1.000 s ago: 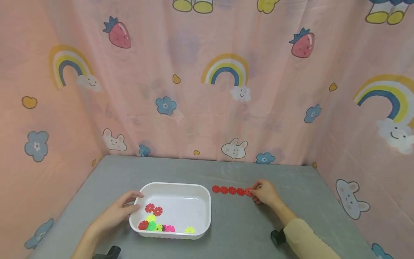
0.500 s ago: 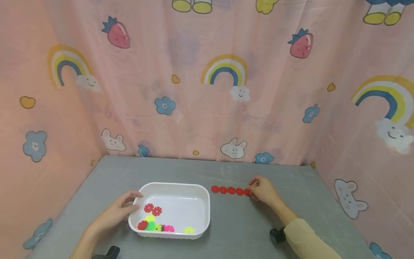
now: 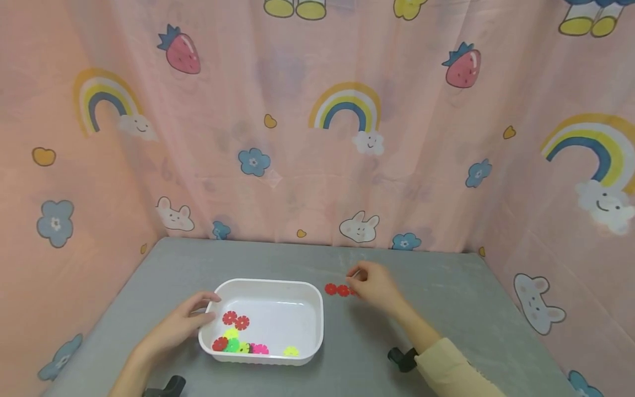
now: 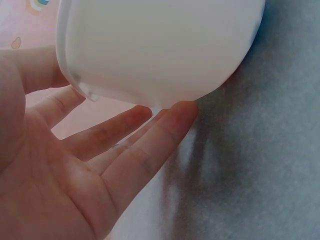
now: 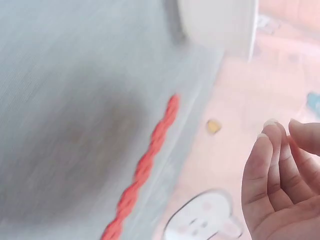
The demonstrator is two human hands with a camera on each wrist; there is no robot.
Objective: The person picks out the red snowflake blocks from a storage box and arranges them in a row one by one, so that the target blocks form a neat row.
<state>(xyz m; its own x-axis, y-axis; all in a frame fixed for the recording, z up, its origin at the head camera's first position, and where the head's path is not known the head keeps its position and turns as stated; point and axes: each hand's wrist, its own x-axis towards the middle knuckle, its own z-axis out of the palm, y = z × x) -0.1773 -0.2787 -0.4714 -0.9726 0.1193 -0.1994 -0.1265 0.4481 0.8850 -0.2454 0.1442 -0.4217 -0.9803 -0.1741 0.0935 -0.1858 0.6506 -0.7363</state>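
Note:
At the left end of the white plastic tray (image 3: 268,309), my left hand (image 3: 181,320) grips the rim; the left wrist view shows several fingertips against the tray's outer wall (image 4: 160,50). Inside the tray lie red (image 3: 242,322), green (image 3: 232,345), yellow (image 3: 291,352) and pink (image 3: 261,349) flower-shaped plastic discs. Right of it, a straight row of red flower discs (image 3: 343,290) lies on the table, seen nearly edge-on as a red strip (image 5: 142,167) in the right wrist view. My right hand (image 3: 377,286) hovers over this row, hiding part of it, fingers loosely bent with nothing seen between them.
The grey table (image 3: 278,259) ends at a pink patterned curtain (image 3: 292,193) behind and at both sides. Dark wrist-camera pieces show by the left wrist (image 3: 168,387) and the right wrist (image 3: 402,359).
My right hand has come off the right end of the red row and moved left and up above it. The left hand, tray and row have stayed in place.

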